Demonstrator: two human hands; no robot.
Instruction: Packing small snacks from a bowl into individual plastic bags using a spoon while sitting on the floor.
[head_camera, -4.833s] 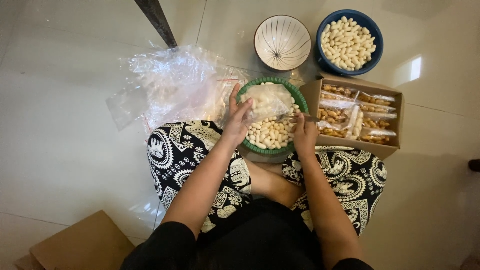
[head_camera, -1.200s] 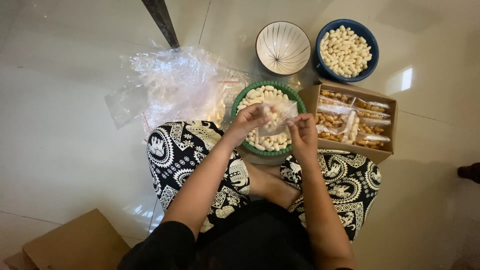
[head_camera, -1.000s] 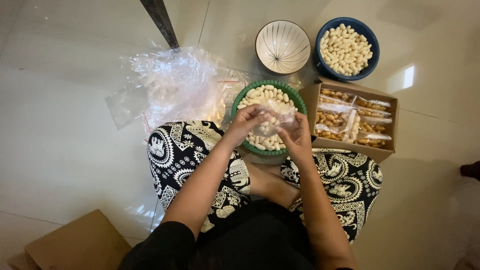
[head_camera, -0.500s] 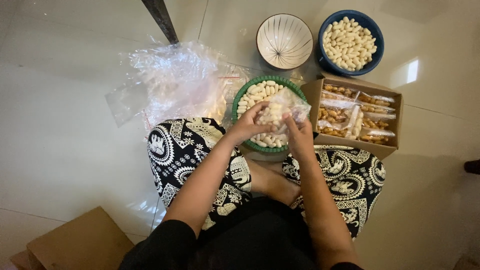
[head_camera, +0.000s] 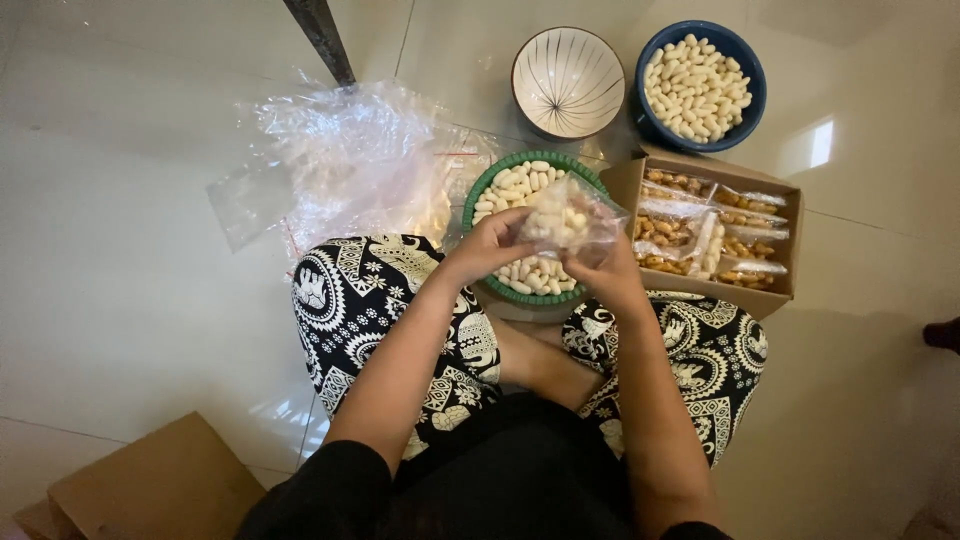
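Note:
I sit cross-legged on a tiled floor. Both hands hold a small clear plastic bag (head_camera: 566, 217) filled with pale white nuts, raised over the green bowl (head_camera: 478, 192) of the same nuts. My left hand (head_camera: 487, 247) grips the bag's left side. From below on the right, my right hand (head_camera: 609, 275) pinches it, partly hidden by the bag.
A cardboard box (head_camera: 776, 296) at the right holds several filled bags of brown and white nuts. Behind it stand a blue bowl (head_camera: 748, 106) of white nuts and an empty white striped bowl (head_camera: 566, 68). Loose clear bags (head_camera: 345, 160) lie at the left. Brown cardboard (head_camera: 150, 490) sits near left.
The bag was open over the green bowl with my right hand filling it. Both hands have since gathered it, lifted it and turned it toward the right.

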